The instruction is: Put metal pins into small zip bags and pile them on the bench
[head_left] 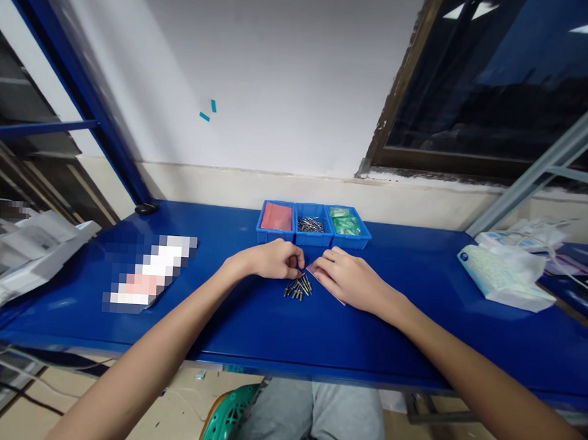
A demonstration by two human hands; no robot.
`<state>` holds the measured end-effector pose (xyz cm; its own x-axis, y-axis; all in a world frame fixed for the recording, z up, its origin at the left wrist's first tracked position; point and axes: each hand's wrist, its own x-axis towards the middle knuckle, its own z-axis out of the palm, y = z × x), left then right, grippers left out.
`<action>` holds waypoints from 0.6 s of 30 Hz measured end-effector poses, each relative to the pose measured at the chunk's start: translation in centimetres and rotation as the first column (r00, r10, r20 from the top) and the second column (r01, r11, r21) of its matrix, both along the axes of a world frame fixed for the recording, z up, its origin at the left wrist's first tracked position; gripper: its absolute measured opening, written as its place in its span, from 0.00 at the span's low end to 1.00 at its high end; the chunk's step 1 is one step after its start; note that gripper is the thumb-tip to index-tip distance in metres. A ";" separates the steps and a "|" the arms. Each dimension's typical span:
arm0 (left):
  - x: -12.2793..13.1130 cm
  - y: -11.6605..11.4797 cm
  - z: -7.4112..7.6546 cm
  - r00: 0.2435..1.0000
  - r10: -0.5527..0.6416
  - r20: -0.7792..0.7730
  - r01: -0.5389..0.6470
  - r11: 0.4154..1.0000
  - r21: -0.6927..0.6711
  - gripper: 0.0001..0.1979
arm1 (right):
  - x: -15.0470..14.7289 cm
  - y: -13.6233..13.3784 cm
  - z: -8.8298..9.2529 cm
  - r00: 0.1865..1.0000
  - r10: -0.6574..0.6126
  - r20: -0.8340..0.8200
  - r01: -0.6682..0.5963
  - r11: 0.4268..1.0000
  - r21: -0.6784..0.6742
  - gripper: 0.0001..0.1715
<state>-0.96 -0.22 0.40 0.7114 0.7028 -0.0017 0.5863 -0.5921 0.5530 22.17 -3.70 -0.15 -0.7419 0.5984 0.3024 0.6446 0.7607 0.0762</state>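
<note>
Pins point(298, 288) are piled on the tabletop point(248, 323) between the hands. The left hand point(274, 260) is curled closed beside them; its contents cannot be told. A pink bag point(315, 272) is pressed under the flat, outspread right hand point(351, 280).

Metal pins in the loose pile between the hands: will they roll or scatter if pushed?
Probably yes: the metal pins look slim and round, lying loose on the smooth blue table, so a push likely scatters them. Each seems stiff and light; pinching one may be fiddly.
</note>
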 end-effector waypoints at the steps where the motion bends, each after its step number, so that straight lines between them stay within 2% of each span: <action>1: 0.0 0.0 0.1 1.000 -0.002 -0.012 0.001 1.000 -0.008 0.08 | 0.0 0.0 0.0 1.000 -0.005 0.005 0.005 1.000 -0.006 0.15; 9: -0.1 0.1 0.4 1.000 -0.021 -0.006 0.020 0.993 -0.117 0.11 | -0.1 0.1 -0.1 1.000 -0.011 0.008 0.011 1.000 -0.009 0.16; 18: -0.1 0.2 0.0 1.000 -0.004 0.028 0.007 0.991 -0.137 0.09 | -0.2 -0.1 0.0 0.998 0.024 -0.054 -0.025 1.000 -0.015 0.16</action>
